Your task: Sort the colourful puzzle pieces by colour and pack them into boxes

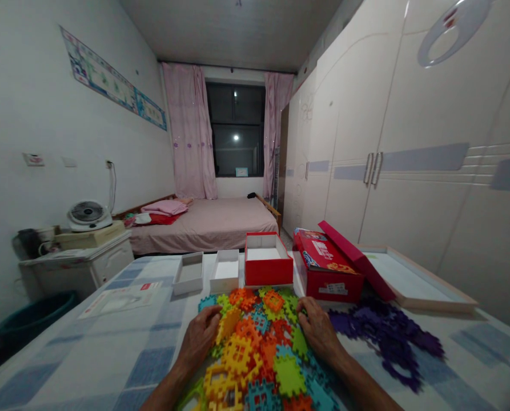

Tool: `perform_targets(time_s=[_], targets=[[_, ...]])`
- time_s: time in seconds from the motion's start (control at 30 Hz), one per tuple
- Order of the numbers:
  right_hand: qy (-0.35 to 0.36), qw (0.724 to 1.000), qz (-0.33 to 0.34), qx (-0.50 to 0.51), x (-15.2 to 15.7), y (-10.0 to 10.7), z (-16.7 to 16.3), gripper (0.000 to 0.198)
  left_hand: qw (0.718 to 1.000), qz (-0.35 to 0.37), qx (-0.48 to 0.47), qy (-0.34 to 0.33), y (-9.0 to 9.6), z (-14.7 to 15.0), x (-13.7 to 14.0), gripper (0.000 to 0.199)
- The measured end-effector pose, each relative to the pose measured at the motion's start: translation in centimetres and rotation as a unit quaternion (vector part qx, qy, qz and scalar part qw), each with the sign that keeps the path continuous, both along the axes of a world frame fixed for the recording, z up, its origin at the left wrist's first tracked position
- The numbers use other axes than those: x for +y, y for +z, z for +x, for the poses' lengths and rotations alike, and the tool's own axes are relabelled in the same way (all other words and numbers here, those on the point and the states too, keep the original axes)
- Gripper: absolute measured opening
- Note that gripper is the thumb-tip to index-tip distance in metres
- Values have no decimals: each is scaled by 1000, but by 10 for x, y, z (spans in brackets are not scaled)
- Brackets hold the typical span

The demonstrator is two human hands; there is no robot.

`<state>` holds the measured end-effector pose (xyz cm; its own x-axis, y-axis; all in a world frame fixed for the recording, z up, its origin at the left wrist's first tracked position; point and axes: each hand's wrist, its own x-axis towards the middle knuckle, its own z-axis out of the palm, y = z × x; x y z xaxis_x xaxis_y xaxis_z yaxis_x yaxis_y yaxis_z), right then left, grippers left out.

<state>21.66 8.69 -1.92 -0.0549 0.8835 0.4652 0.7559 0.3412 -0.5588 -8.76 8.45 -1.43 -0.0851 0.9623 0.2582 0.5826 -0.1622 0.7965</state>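
A heap of colourful interlocking plastic building pieces (261, 348) with toothed edges, in yellow, orange, green and teal, lies in front of me. At its left side is my left hand (201, 331), fingers curled against a tilted yellow building piece (228, 326). My right hand (317, 326) rests at the opposite side with its fingers bent inward, close to a green building piece (298, 341). The right fingertips are partly hidden, so what they hold, if anything, does not show. Purple building pieces (387, 331) lie in a separate pile right of my right hand.
Behind the heap stand two small white boxes, one grey-white (189, 274) and one white (224, 273), and an open red box (268, 268). Farther right are a larger red box (329, 274), a leaning red lid (357, 260) and a shallow tray (434, 302). A paper sheet (120, 299) lies left.
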Motion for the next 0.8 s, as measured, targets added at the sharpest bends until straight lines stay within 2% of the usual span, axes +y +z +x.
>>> perform_targets(time_s=[0.27, 0.8], targets=[[0, 1000, -20, -8, -1, 2, -1, 12, 1000, 1, 6, -8, 0, 0, 0, 39], [0, 1000, 3, -12, 2, -3, 0, 11, 1000, 5, -6, 10, -1, 1, 1, 40]])
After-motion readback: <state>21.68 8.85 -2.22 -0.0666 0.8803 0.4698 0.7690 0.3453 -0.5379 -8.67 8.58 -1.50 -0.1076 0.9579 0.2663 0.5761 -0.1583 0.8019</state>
